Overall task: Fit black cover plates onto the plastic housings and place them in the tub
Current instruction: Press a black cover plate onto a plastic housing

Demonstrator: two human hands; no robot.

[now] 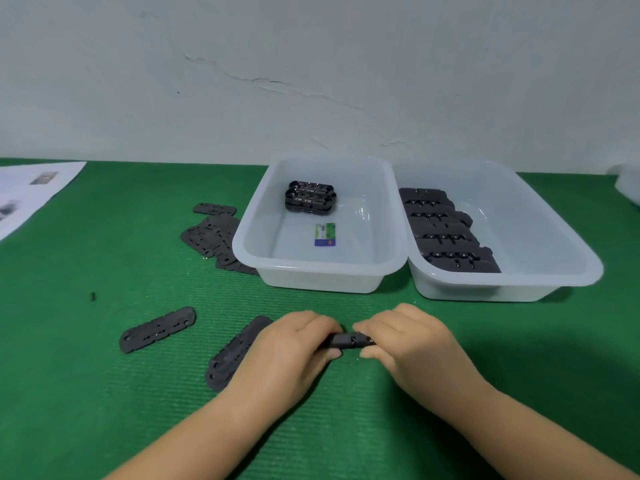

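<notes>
Both hands grip one black housing [348, 340] low over the green mat, near the front middle. My left hand [294, 344] holds its left end and my right hand [405, 336] holds its right end; most of the part is hidden by my fingers. Two loose black cover plates lie to the left: one [157, 329] lies apart, another [230, 355] is partly under my left wrist. A pile of cover plates [214, 233] sits left of the left tub [277, 265], which holds stacked black housings [310, 197]. The right tub [561, 278] holds a row of several black parts [446, 233].
A green-and-blue label [325, 234] lies on the left tub's floor. Printed paper sheets [31, 188] lie at the far left. A small black bit [92, 296] sits on the mat. Another white container's edge [628, 185] shows at the far right. A wall stands behind the table.
</notes>
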